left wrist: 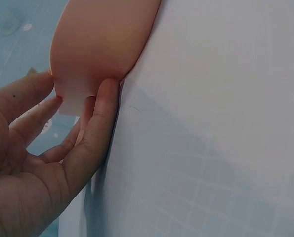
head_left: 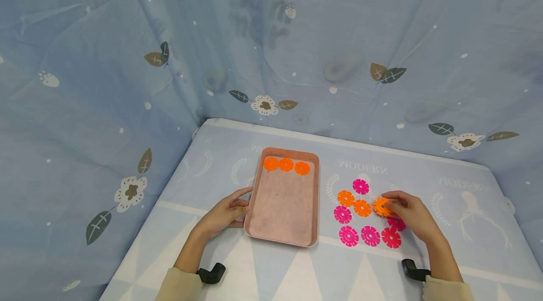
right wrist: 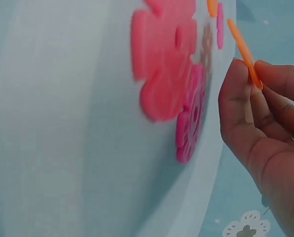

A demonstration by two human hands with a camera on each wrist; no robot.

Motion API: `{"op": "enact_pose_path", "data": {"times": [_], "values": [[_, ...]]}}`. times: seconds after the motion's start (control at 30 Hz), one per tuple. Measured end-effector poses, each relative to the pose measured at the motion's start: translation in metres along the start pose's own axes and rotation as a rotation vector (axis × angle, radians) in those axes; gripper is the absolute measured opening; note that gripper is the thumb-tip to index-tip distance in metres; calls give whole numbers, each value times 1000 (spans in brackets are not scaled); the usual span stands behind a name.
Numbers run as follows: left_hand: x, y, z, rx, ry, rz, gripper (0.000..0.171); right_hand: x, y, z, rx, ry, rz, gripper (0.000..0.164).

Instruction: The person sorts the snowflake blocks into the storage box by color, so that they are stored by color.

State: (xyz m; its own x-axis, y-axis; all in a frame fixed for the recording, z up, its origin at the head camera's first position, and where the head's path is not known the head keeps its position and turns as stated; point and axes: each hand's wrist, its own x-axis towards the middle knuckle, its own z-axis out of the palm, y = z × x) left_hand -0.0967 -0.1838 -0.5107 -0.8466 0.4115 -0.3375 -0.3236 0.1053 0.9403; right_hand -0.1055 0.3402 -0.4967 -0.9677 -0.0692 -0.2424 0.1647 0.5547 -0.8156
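A pink rectangular tray point(head_left: 282, 202) lies on the table with three orange interlocking discs point(head_left: 286, 165) in a row along its far end. My left hand point(head_left: 225, 211) holds the tray's left side; in the left wrist view the thumb point(left wrist: 106, 106) presses low on the outer wall while fingers reach the rim. To the right, my right hand point(head_left: 409, 211) pinches another orange disc point(right wrist: 245, 54) between thumb and fingertips, tilted up over the loose discs. Below it lies a pink disc point(head_left: 396, 224), partly hidden by the hand.
Right of the tray, several pink discs point(head_left: 349, 236) and two orange discs point(head_left: 362, 208) are spread on the patterned tablecloth point(head_left: 288, 275). A reddish-pink disc point(head_left: 391, 238) lies at the near right. Blue printed curtains point(head_left: 322, 46) hang behind and on the left.
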Motion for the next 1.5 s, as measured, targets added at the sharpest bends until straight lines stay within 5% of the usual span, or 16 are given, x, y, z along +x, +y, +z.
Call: {"op": "enact_pose_path", "data": {"times": [0.8, 1.5], "values": [[-1, -1, 0, -9, -5, 2, 61, 5, -56, 35, 149, 0, -56, 41], [0, 1, 0, -12, -7, -1, 60, 50, -135, 82, 400, -125, -174, 32]]}}
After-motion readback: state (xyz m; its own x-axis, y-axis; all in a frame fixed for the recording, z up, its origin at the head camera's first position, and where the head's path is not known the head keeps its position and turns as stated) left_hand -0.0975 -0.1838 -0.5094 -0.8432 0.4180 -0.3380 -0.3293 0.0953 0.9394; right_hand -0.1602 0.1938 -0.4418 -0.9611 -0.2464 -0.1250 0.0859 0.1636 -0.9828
